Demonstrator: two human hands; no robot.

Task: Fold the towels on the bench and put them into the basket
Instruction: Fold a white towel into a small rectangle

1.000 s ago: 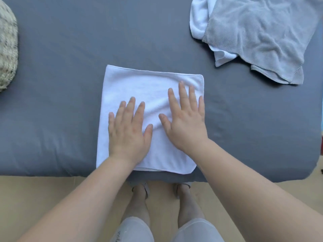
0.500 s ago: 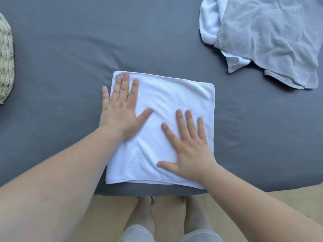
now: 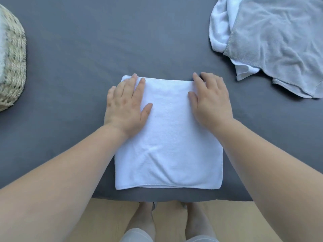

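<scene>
A folded white towel lies flat on the grey bench, its near edge at the bench's front edge. My left hand rests flat on the towel's far left corner, fingers straight. My right hand lies on the far right corner, its fingertips reaching over the towel's far edge. Whether those fingers curl round the edge is unclear. A woven basket sits at the far left, cut off by the frame.
At the back right lies a crumpled grey towel on top of a white towel. The bench's front edge runs just below the folded towel, with a wooden floor and my feet beneath.
Both hands have slid up the towel from its middle to its far corners. My right hand moved from the near right part to the far right corner.
</scene>
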